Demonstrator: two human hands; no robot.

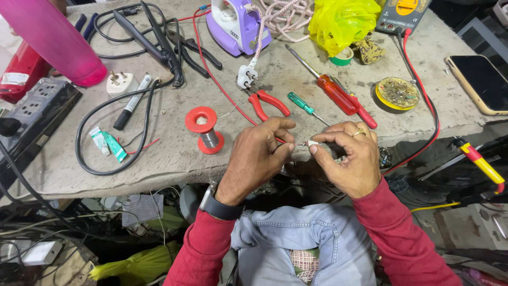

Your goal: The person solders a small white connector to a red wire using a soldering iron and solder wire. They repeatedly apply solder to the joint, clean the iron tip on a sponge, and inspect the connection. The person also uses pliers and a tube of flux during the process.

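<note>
Hands meet at the near edge of the workbench (174, 159), over my lap. My left hand (254, 159) has thumb and fingers pinched together on the metal end of a small white part (312, 143), and my right hand (352, 159) pinches that same part from the other side between thumb and forefinger. The part sits in the air between the two sets of fingertips, just in front of the bench edge; it is too small for me to tell more about it.

Just beyond my left hand stands a red spool of solder wire (205, 128), upright on the bench. Red-handled pliers (267, 103) lie beyond my fingertips, with a green-handled screwdriver (306, 106) beside them and a larger red-handled screwdriver (338, 92) further right. A white plug (246, 76) hangs off the braided cord of a purple and white iron (238, 26) at the far side. To the far right I see a round yellow tin (397, 93), a red test lead (423, 95) running from a yellow multimeter (405, 13), and a phone (481, 82) lying face up. A black marker (132, 101) and a small green tube (108, 143) lie to the left, inside a loop of black cable (84, 153).
</note>
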